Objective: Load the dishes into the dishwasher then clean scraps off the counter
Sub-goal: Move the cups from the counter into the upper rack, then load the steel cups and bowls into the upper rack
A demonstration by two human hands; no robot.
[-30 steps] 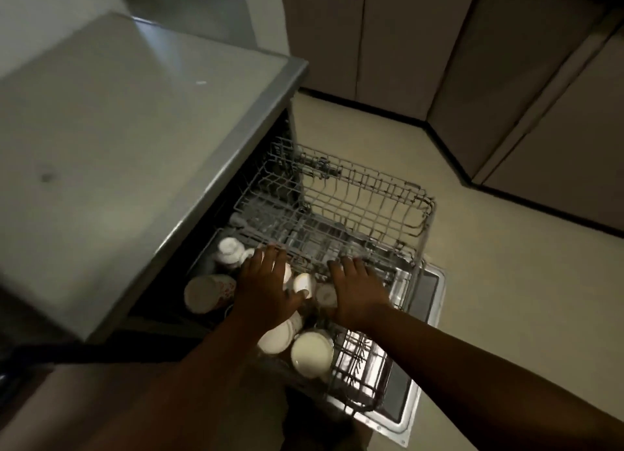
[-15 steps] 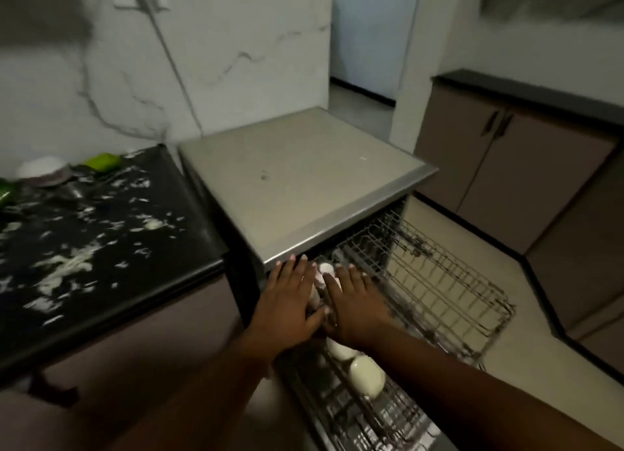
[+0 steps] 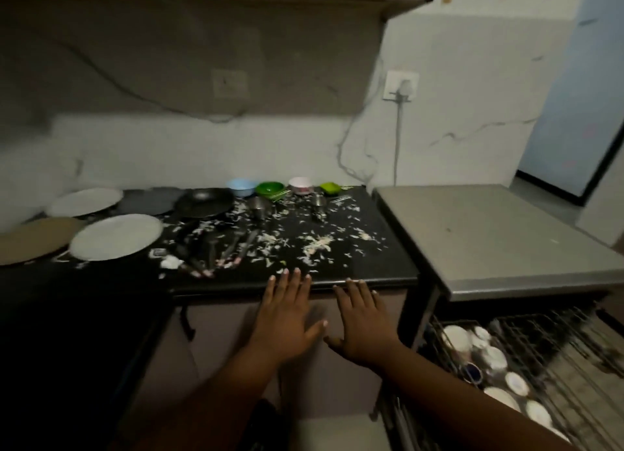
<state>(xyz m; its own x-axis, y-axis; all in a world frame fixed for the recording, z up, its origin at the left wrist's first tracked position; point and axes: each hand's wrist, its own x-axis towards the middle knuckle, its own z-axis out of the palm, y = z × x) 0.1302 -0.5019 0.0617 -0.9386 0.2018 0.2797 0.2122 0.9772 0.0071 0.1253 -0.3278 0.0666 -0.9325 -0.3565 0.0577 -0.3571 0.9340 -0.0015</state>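
Both hands, left [image 3: 287,319] and right [image 3: 363,322], hover flat and empty at the counter [image 3: 371,275] edge, fingers spread. Plates [image 3: 116,236], bowls [image 3: 269,188] and utensils [image 3: 216,251] sit among scraps [image 3: 317,244], beside the rack [image 3: 540,356] already holding cups. Reaching through the litter could sweep scraps onto the floor.

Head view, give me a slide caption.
Open hands reach toward scrap-strewn counter; loaded dishwasher rack at right.

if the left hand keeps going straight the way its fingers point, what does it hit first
Likely the loose white scraps on the black counter just beyond the left hand; its height above the counter edge is unclear.
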